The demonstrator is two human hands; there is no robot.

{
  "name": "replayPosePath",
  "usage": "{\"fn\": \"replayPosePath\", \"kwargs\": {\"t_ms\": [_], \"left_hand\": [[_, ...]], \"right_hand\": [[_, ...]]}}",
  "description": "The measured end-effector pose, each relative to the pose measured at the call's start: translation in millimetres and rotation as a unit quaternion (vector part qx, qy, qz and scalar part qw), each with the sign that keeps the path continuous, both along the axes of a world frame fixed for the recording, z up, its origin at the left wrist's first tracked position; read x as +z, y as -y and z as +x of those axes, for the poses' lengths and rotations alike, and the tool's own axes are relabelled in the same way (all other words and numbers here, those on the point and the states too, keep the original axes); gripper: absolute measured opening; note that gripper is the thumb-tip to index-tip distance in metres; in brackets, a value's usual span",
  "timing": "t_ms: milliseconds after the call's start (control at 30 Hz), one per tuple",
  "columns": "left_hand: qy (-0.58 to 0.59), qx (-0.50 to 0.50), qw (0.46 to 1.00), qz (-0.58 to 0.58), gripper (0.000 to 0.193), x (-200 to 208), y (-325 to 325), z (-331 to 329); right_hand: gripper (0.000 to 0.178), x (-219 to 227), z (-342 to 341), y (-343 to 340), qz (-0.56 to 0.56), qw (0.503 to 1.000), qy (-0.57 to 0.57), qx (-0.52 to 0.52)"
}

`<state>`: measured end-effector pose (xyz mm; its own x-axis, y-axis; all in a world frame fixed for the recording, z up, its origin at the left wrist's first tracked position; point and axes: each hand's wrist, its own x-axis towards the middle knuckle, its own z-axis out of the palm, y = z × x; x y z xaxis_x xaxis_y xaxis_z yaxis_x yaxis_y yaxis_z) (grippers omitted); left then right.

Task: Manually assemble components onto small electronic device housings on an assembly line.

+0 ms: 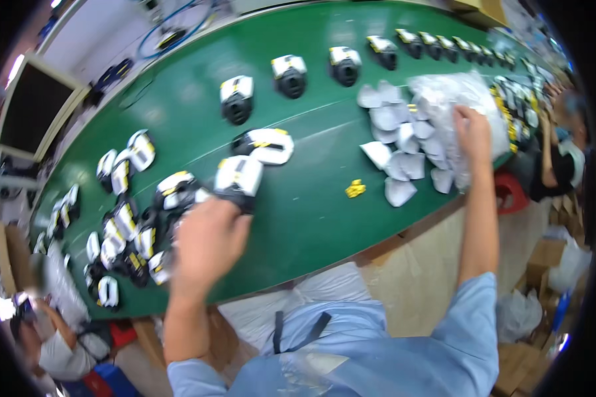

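My left hand [208, 241], partly blurred, has its fingers closed at the black end of a white-and-black rounded device [240, 173]. Just beyond it another such device [271, 145] with yellow bits lies on its side. My right hand [474, 135] is over a clear plastic bag [444, 89] at the right, its fingers bent and apart, with nothing visible in them. Left of the bag lies a loose heap of white curved shell pieces [404, 135]. A small pile of yellow parts [355, 188] sits on the green table [311, 212] between my hands.
A cluster of white-and-black devices [122, 228] crowds the table's left side. Single devices [289, 74] form a row along the far side. More parts [516, 106] lie beyond the bag, near a person [563, 152]. A monitor [33, 106] stands at the left; another person [59, 344] sits lower left.
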<state>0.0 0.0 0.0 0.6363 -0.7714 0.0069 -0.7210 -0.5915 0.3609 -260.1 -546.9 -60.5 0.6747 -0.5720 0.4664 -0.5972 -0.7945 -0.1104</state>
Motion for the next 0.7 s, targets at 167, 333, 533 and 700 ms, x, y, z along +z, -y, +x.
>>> {"fn": "replayPosePath", "kwargs": {"t_ms": [167, 333, 533, 700], "left_hand": [[-0.066, -0.049, 0.997, -0.003, 0.023, -35, -6, -67], [-0.072, -0.125, 0.988, -0.058, 0.041, -24, -6, -29], [0.021, -0.26, 0.965, 0.011, 0.069, -38, 2, -9], [0.03, -0.16, 0.987, 0.007, 0.063, -55, 8, -23]], "right_hand": [[0.029, 2, 4, 40, 0.083, 0.986, -0.142, 0.018], [0.029, -12, 10, 39, 0.083, 0.993, -0.071, 0.04], [0.031, 2, -11, 33, 0.094, 0.995, 0.026, 0.014], [0.032, 23, -11, -29, 0.074, 0.996, 0.058, -0.009]]}}
